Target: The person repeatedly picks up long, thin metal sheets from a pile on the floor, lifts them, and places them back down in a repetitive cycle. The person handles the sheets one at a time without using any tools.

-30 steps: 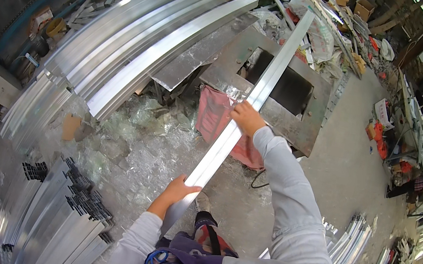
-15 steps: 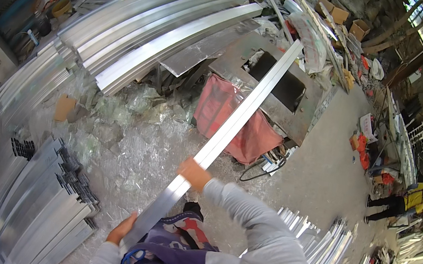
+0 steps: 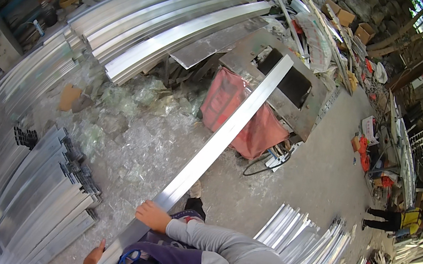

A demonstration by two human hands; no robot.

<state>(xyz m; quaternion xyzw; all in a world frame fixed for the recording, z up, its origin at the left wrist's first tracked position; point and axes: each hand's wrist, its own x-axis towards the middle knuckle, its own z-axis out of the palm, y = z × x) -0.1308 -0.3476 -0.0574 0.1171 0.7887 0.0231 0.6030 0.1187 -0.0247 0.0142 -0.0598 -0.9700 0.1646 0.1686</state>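
As I look down through the head camera from my remote seat, the grey floor [image 3: 329, 170] spreads under everything, littered with clear plastic scraps [image 3: 138, 127] left of centre. Next in size comes the long stack of silvery metal profiles [image 3: 188, 37] at the upper left, then the upright-looking bundle of metal lengths [image 3: 40, 203] at the lower left. A steel-topped table [image 3: 241, 52] with a dark rectangular opening stands ahead, a red cloth [image 3: 223, 97] hanging at its near side.

One long metal profile [image 3: 221, 136] is at the wearer's hands. Its long axis runs from the near end, low and left by the body, up and rightward to a far end seen over the opening; whether it touches the steel there, I cannot tell. Nearly all its length therefore lies ahead of both hands, and the right hand is nearer that far end.

I see the right hand [image 3: 152, 215] clasping the profile, fingers laid across it. Smaller in my view, the left hand [image 3: 94, 253] is at the left edge near the close end; its fingers are mostly hidden, so I cannot tell how firmly it grips.
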